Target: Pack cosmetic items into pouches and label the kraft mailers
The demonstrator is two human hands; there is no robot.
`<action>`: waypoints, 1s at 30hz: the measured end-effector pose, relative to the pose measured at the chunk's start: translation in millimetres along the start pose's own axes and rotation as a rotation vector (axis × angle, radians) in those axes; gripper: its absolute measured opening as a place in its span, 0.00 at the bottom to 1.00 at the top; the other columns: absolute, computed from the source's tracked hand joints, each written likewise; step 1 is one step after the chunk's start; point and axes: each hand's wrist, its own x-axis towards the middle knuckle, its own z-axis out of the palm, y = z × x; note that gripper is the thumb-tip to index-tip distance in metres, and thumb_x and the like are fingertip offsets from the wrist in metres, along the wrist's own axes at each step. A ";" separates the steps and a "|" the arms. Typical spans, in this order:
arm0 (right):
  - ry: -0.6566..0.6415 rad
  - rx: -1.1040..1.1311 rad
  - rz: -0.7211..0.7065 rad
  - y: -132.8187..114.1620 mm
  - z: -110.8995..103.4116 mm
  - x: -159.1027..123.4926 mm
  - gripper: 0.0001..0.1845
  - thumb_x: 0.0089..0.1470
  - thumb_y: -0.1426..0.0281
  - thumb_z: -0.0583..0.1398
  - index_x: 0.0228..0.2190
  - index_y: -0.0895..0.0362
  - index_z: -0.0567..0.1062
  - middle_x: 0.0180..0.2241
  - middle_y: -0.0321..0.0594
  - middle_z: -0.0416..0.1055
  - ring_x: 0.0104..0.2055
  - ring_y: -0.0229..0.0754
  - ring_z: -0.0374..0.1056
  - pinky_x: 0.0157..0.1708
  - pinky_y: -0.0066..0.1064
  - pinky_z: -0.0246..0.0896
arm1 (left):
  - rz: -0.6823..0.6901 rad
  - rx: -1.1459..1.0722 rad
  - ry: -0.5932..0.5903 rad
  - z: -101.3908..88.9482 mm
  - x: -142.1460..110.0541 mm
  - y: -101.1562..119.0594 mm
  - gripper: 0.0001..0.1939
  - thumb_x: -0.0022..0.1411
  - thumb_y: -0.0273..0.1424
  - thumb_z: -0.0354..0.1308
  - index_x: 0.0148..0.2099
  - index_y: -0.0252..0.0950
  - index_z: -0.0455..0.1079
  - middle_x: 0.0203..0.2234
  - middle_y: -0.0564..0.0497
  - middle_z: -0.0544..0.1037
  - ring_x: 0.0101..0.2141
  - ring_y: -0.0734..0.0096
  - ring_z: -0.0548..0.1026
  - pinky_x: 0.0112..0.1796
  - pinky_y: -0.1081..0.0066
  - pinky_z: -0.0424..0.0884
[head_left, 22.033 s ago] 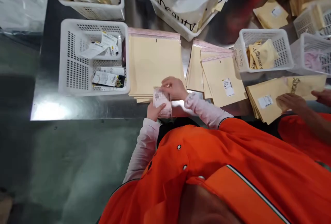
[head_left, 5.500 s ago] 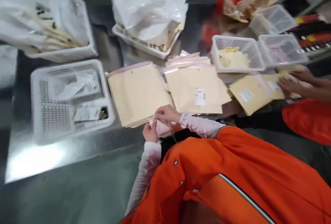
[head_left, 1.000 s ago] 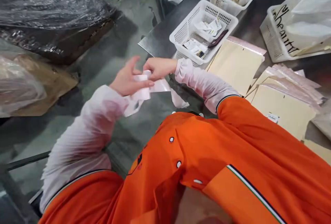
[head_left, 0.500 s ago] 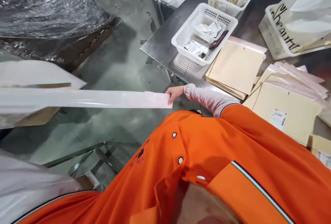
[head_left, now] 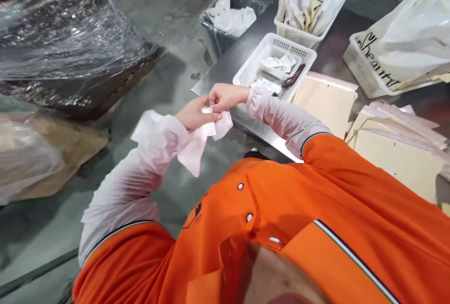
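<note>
Black script reading "beauty" runs across the white plastic bag (head_left: 378, 60).

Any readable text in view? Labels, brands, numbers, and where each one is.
White plastic bag in the far basket on the right: "Sheauty", black script, upside down.
Bag in the far middle basket: dark lettering, too creased to read.
Paper labels in the near basket: too small to read.
Orange shirt print: too small to read.
Pale plastic sheet in the hands: no text visible.
</note>
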 end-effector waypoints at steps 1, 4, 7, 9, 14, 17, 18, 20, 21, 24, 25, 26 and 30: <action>-0.004 0.118 -0.019 14.5 -14.1 -5.6 0.15 0.58 0.67 0.67 0.25 0.63 0.74 0.18 0.29 0.64 0.25 0.31 0.59 0.28 0.24 0.52 | -0.012 0.021 -0.027 5.4 19.5 6.2 0.41 0.45 0.49 0.75 0.56 0.30 0.76 0.39 0.45 0.81 0.43 0.54 0.78 0.46 0.61 0.73; 0.031 0.381 -0.055 68.1 -54.3 -28.1 0.24 0.55 0.53 0.69 0.25 0.61 0.72 0.20 0.30 0.66 0.26 0.31 0.60 0.28 0.23 0.55 | -0.018 0.091 -0.046 -0.6 71.4 26.1 0.29 0.49 0.53 0.70 0.42 0.32 0.80 0.29 0.50 0.79 0.32 0.64 0.74 0.33 0.69 0.68; 0.131 0.478 -0.017 116.4 -85.0 -49.9 0.30 0.46 0.46 0.72 0.27 0.61 0.73 0.22 0.30 0.68 0.26 0.31 0.62 0.28 0.23 0.55 | -0.038 0.145 -0.003 -26.9 111.5 43.5 0.27 0.49 0.53 0.70 0.37 0.34 0.79 0.21 0.54 0.73 0.25 0.70 0.68 0.28 0.71 0.61; 0.202 0.507 0.023 139.8 -99.6 -61.3 0.31 0.43 0.45 0.72 0.26 0.61 0.74 0.22 0.31 0.68 0.26 0.32 0.62 0.27 0.23 0.54 | -0.055 0.174 0.021 -44.1 134.8 53.0 0.24 0.51 0.52 0.70 0.37 0.34 0.79 0.18 0.56 0.69 0.23 0.72 0.65 0.27 0.72 0.58; 0.376 0.524 0.157 180.8 -123.2 -84.3 0.29 0.45 0.48 0.72 0.26 0.62 0.74 0.20 0.30 0.65 0.24 0.31 0.59 0.26 0.24 0.51 | -0.098 0.271 -0.007 -67.2 197.4 66.4 0.24 0.55 0.49 0.71 0.42 0.32 0.79 0.17 0.59 0.68 0.23 0.75 0.61 0.26 0.74 0.57; 0.478 0.536 0.277 202.4 -127.8 -93.7 0.26 0.48 0.50 0.71 0.24 0.61 0.73 0.18 0.28 0.60 0.22 0.30 0.54 0.24 0.25 0.45 | -0.128 0.304 -0.080 -72.7 241.7 67.8 0.27 0.55 0.51 0.71 0.46 0.32 0.79 0.18 0.59 0.70 0.23 0.74 0.62 0.26 0.73 0.55; 0.522 0.541 0.309 208.9 -127.9 -94.8 0.26 0.49 0.51 0.71 0.24 0.61 0.73 0.18 0.28 0.58 0.22 0.30 0.52 0.24 0.25 0.44 | -0.134 0.313 -0.115 -74.0 257.6 67.4 0.28 0.55 0.52 0.71 0.46 0.32 0.79 0.17 0.59 0.70 0.23 0.74 0.61 0.25 0.73 0.55; 0.613 0.553 0.357 220.2 -127.2 -92.8 0.25 0.48 0.52 0.70 0.22 0.62 0.74 0.18 0.28 0.57 0.22 0.30 0.50 0.24 0.26 0.43 | -0.124 0.342 -0.184 -75.8 291.0 65.1 0.30 0.54 0.53 0.71 0.47 0.33 0.79 0.15 0.60 0.67 0.22 0.74 0.60 0.25 0.72 0.53; 0.659 0.559 0.374 225.1 -126.6 -89.9 0.25 0.48 0.52 0.70 0.22 0.62 0.74 0.18 0.28 0.57 0.23 0.30 0.50 0.24 0.26 0.43 | -0.110 0.365 -0.214 -76.2 308.2 63.2 0.31 0.53 0.54 0.71 0.47 0.33 0.79 0.15 0.61 0.66 0.22 0.73 0.60 0.25 0.72 0.53; 0.806 0.560 0.425 237.2 -125.2 -76.3 0.24 0.45 0.53 0.69 0.21 0.62 0.76 0.17 0.29 0.59 0.24 0.31 0.53 0.25 0.27 0.46 | -0.033 0.413 -0.337 -77.3 361.4 53.8 0.33 0.50 0.56 0.71 0.45 0.33 0.78 0.14 0.61 0.65 0.22 0.74 0.60 0.25 0.73 0.53; 0.878 0.556 0.457 240.8 -124.2 -71.1 0.23 0.45 0.53 0.69 0.21 0.62 0.76 0.18 0.30 0.60 0.25 0.32 0.55 0.26 0.27 0.48 | -0.017 0.421 -0.378 -78.6 379.7 49.8 0.33 0.49 0.57 0.71 0.44 0.33 0.78 0.14 0.61 0.65 0.22 0.74 0.60 0.25 0.73 0.53; 0.973 0.557 0.504 244.4 -122.6 -66.0 0.23 0.44 0.53 0.69 0.22 0.62 0.77 0.18 0.31 0.62 0.26 0.34 0.58 0.26 0.27 0.50 | -0.018 0.430 -0.414 -81.2 398.4 45.7 0.33 0.48 0.58 0.71 0.42 0.34 0.77 0.14 0.61 0.64 0.22 0.75 0.59 0.25 0.73 0.52; 1.543 0.659 0.819 258.7 -105.0 -48.0 0.22 0.46 0.51 0.66 0.25 0.59 0.77 0.25 0.38 0.74 0.34 0.41 0.69 0.31 0.28 0.62 | -0.001 0.368 -0.379 -110.7 482.0 40.7 0.35 0.47 0.63 0.68 0.39 0.35 0.73 0.14 0.62 0.61 0.23 0.75 0.59 0.27 0.73 0.55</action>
